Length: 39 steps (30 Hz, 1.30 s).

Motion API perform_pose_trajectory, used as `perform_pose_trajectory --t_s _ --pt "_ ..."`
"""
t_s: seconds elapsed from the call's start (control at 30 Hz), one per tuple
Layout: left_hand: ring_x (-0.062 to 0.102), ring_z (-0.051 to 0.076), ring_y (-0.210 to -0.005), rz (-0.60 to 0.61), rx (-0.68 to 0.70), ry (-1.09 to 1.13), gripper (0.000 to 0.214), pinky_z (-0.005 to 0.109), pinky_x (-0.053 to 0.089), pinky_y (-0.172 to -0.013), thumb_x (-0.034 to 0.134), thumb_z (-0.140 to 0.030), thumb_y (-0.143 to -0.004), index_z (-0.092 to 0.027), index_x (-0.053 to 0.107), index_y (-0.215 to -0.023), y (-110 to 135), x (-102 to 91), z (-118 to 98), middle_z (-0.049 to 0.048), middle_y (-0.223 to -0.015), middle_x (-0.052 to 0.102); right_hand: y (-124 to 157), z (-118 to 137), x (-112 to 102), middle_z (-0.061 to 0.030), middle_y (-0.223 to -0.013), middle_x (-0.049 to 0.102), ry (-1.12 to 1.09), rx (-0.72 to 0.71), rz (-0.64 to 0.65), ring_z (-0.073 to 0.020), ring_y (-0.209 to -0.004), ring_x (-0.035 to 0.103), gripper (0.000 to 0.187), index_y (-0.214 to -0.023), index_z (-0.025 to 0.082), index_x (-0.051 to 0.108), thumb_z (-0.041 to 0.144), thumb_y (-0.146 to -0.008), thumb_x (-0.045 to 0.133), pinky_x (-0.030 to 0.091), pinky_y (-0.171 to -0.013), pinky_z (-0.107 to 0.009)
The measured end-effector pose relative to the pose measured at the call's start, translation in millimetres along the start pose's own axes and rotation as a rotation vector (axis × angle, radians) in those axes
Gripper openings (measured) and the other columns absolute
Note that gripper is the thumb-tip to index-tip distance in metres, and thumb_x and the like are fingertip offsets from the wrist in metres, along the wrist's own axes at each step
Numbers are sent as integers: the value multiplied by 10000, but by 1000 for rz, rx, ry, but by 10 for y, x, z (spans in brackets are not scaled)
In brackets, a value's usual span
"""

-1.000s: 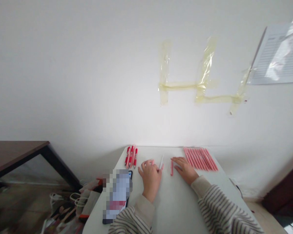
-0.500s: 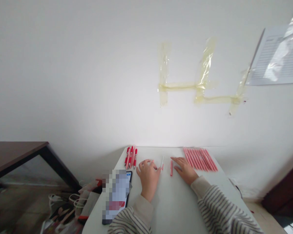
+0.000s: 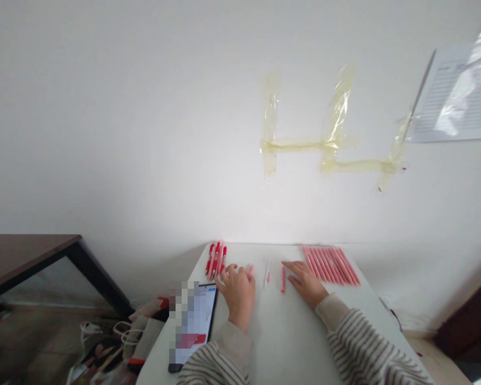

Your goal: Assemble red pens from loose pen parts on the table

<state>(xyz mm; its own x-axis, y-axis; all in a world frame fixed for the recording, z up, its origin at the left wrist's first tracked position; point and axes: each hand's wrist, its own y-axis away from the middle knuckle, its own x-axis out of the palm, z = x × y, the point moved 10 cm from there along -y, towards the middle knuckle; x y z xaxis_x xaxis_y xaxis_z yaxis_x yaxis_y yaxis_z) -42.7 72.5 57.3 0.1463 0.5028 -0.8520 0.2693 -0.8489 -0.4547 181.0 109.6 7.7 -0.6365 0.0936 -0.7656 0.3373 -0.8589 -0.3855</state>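
Both arms [image 3: 369, 345] reach in from the near side, the left hand [image 3: 238, 295] with bent fingers, the right hand [image 3: 308, 284] stretched flatter.

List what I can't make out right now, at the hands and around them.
All in the head view:
- Left hand: its own fingers hide whether it grips or only touches the pink piece.
- Phone: pixelation masks much of the screen; the left sleeve covers a lower corner.
- Wall sheet: cut off by the right edge; print too small to read.
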Motion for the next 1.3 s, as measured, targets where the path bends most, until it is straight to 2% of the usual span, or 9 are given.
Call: perform_pose_trajectory --t_s 0.3,0.5,0.67,0.77,1.13,1.3 --pt "449 317 -1244 35 -2 37 220 549 290 -1078 561 -309 -870 -250 771 -897 -20 36 15 84 -1252 616 3 5 -4 -97 -1292 661 16 -14 -19 -261 -1239 555 465 -1386 240 576 173 -931 511 457 -1114 -496" --pt "473 285 -1222 65 15 166 136 516 319 -1078 641 -296 -833 -294 762 -897 -22 48 -67 44 -1238 624 -8 58 -71 -97 -1233 688 -14 -81 -89 -257 -1186 594 360 -1301 243 638 230 -976 483 502 -1063 -486" --pt "486 264 -1215 70 100 325 98 473 357 -1087 683 -340 -819 -311 773 -848 11 94 -201 37 -1208 629 3 145 -137 -101 -1126 717 -35 -152 -157 -253 -1107 628 298 -1221 260 683 296 -992 496 542 -998 -472" --pt "484 266 -1225 83 176 388 96 490 362 -1105 703 -349 -806 -301 780 -837 41 133 -303 51 -1214 628 9 166 -140 -106 -1100 720 -48 -172 -171 -260 -1096 626 288 -1210 258 692 317 -981 528 553 -974 -476" --pt "480 264 -1240 151 235 459 66 570 310 -1157 784 -315 -743 -327 790 -807 83 166 -421 40 -1215 633 3 141 -76 -97 -1084 728 -91 -197 -132 -256 -1082 613 264 -1186 259 713 289 -954 590 534 -952 -452" --pt "500 266 -1227 147 240 463 45 560 347 -1147 799 -361 -733 -325 790 -757 98 134 -452 41 -1202 649 7 219 -78 -82 -1050 736 -63 -206 -97 -250 -1043 619 253 -1177 281 718 297 -958 594 513 -932 -445"
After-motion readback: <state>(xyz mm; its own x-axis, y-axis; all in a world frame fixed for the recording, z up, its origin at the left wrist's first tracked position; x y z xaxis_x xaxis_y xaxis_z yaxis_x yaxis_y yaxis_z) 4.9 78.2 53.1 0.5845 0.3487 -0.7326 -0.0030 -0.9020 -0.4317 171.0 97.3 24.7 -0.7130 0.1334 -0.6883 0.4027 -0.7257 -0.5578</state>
